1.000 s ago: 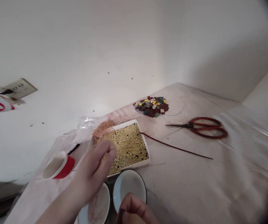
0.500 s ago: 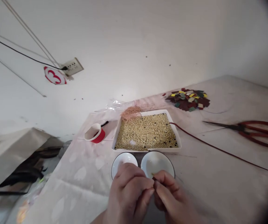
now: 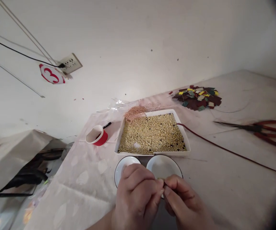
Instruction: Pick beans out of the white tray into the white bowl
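My left hand (image 3: 138,193) is closed, thumb and forefinger pinched together at the tips. Against it, my right hand (image 3: 184,203) is also closed in a pinch, with a small dark piece (image 3: 164,184) between its fingertips. What my left fingertips grip is too small and hidden to name. Both hands are over the near edges of two white dark-rimmed bowls; the left bowl (image 3: 121,167) is partly covered by my left hand, and the right bowl (image 3: 164,164) lies behind the fingertips. Just beyond them sits a white tray (image 3: 188,148) filled with pale beads (image 3: 152,134) and some dark ones.
Left of the tray stand a red-and-white paper cup (image 3: 100,139) and a black pen (image 3: 107,125). Pinkish strands (image 3: 135,113) rest on its back corner. A dark red cord (image 3: 214,145) runs right. Red-handled scissors (image 3: 257,127) and a heap of coloured pieces (image 3: 197,99) lie at right.
The view has shifted slightly, so the tray, heap and scissors appear a little farther right. My hands stay pinched together at the fingertips, with a small change in finger position.
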### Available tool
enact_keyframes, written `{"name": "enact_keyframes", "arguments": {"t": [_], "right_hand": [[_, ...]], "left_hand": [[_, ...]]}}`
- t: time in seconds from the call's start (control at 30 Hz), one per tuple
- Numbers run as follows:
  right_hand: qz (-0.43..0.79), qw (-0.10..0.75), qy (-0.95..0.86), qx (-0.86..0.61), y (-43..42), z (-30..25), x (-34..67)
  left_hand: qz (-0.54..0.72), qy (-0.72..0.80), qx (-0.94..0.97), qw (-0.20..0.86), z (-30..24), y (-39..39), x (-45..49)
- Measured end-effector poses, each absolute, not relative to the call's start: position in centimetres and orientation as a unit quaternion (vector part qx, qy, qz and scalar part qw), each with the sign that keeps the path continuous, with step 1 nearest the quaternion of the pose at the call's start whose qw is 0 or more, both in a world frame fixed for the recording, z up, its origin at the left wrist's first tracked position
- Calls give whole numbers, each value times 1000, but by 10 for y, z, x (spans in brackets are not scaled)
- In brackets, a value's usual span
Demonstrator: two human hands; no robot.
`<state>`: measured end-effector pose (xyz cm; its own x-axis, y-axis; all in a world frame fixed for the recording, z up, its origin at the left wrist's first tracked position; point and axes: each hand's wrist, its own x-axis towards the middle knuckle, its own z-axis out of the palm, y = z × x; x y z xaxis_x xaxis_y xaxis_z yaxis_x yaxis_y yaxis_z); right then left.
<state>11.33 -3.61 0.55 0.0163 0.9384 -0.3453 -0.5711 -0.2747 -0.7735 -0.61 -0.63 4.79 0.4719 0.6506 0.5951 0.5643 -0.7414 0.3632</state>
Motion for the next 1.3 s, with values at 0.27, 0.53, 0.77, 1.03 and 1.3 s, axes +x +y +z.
{"name": "enact_keyframes", "arguments": {"t": [0.27,0.53,0.77,1.03,1.3], "right_hand": [[673,581,-171,-425,-36,-2,110],[635,629,-142,-425,-41,-23,121],[669,642,-69,-369,-37,-15,120],[733,580,-19,-356,-32,-10,114],[773,533,-32,-342,-30,-15,114]], "left_hand": [[379,343,857,57,40,-8,-13],[263,445,853,74,17,6,-12],[241,458,853,68,16,19,-24],[145,548,824,3,29,67,-72],[-27,513,856,49,18,107,-56]]}}
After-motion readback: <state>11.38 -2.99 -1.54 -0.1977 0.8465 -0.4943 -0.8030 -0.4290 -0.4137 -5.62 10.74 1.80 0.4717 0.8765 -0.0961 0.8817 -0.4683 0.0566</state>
